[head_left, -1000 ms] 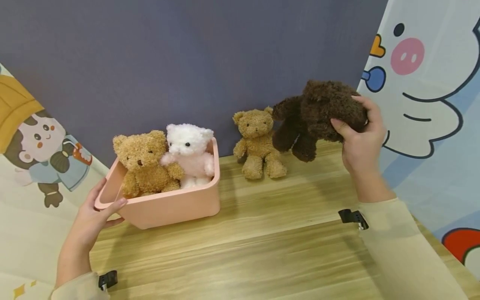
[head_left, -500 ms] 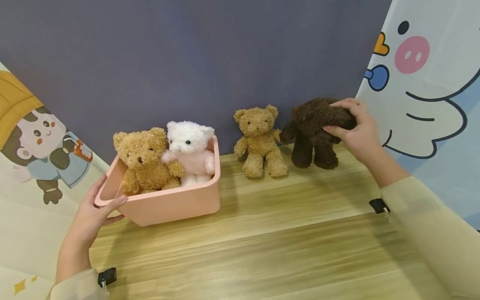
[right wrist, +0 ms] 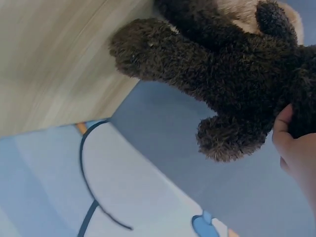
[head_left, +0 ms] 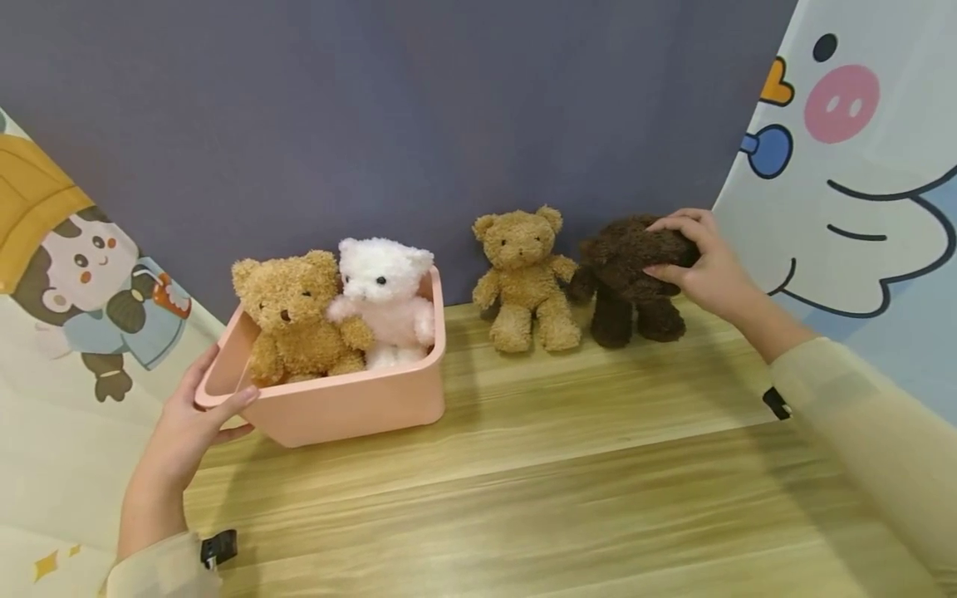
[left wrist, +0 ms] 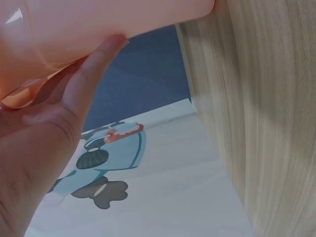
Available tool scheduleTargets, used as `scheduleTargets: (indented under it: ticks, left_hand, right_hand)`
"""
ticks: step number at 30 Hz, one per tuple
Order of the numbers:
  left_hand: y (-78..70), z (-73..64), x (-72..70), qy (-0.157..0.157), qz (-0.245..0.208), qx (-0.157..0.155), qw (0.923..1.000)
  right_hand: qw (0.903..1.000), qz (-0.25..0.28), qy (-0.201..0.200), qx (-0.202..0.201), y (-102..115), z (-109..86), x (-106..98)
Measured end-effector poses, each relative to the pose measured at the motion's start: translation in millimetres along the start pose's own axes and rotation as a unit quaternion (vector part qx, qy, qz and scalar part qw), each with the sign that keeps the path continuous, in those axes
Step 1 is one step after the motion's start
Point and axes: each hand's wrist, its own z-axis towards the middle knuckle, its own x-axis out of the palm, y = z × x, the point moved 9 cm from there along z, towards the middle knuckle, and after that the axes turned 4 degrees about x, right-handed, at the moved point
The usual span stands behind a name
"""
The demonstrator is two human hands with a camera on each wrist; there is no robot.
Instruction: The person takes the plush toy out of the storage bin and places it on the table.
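Observation:
My right hand (head_left: pixel 706 264) grips a dark brown teddy bear (head_left: pixel 626 274) by its head, the thumb in front. In the head view the bear's feet are at the tabletop; the right wrist view shows its legs (right wrist: pixel 148 49) and body from close by. Beside it a light brown teddy bear (head_left: pixel 521 278) sits against the back panel. With my left hand (head_left: pixel 183 428) I hold the left corner of a pink bin (head_left: pixel 351 407), thumb over the rim and fingers beneath. Inside the bin sit a golden teddy bear (head_left: pixel 299 320) and a white and pink plush bear (head_left: pixel 389 291).
A wood-grain table (head_left: pixel 478 515) lies under everything. Behind it rises a dark grey panel (head_left: pixel 449 108). Cartoon-printed curtains flank it, one with a child figure (head_left: pixel 112 282) at left and one with a white character (head_left: pixel 882 183) at right.
My right hand has lowered the dark brown bear from mid-air to the tabletop, bringing it upright beside the light brown bear. The left hand stays on the bin.

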Motion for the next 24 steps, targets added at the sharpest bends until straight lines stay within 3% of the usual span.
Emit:
scheduleTargets:
  ticks: [15, 24]
  left_hand:
    - [-0.4, -2.3, 1.1, -0.002, -0.026, 0.005, 0.9997]
    - [-2.4, -1.3, 0.9, -0.006, -0.021, 0.007, 0.9997]
  right_hand:
    - [0.9982, -0.040, 0.038, 0.023, -59.5, 20.8, -7.1]
    - [0.9949, -0.057, 0.050, 0.066, -97.7, 33.2, -3.2]
